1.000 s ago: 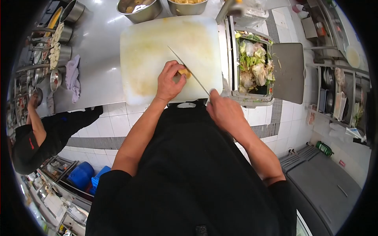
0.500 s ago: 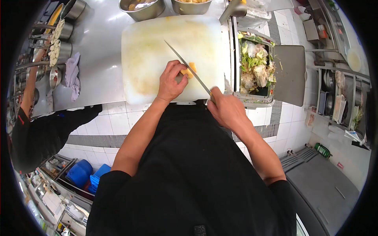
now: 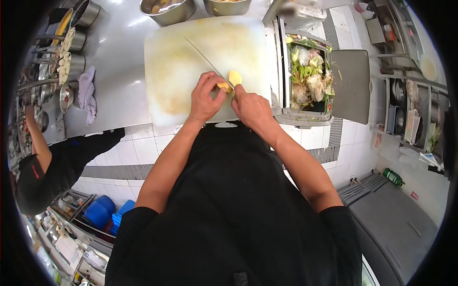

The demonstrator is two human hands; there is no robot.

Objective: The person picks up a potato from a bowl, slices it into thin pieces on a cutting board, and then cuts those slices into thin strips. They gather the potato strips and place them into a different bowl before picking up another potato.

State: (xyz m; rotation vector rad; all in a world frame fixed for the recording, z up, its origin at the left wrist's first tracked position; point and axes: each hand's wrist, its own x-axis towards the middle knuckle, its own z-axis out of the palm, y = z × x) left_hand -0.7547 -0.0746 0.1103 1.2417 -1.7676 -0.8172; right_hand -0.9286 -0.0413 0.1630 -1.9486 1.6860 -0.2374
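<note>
Left fingers [image 3: 206, 81] grasp food [image 3: 223, 86], right fingers [image 3: 240, 92] a knife [image 3: 208, 61], board [image 3: 167, 76] open toward far edge [image 3: 214, 21].

Looks bright and fairly even across the white cutting board [image 3: 186, 71], and glares in patches off the stainless-steel countertop [image 3: 119, 71]. Falls to near-black on the dark shirt [image 3: 229, 205]. Reads sharp mid-frame, softens toward the lower left, bends the shelving rack [image 3: 402, 78] at right, and goes black around the fisheye circle.

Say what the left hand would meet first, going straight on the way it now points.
Probably the knife: its blade slants across just ahead of the left hand. How high the blade sits above the cutting board is hard to judge.
</note>
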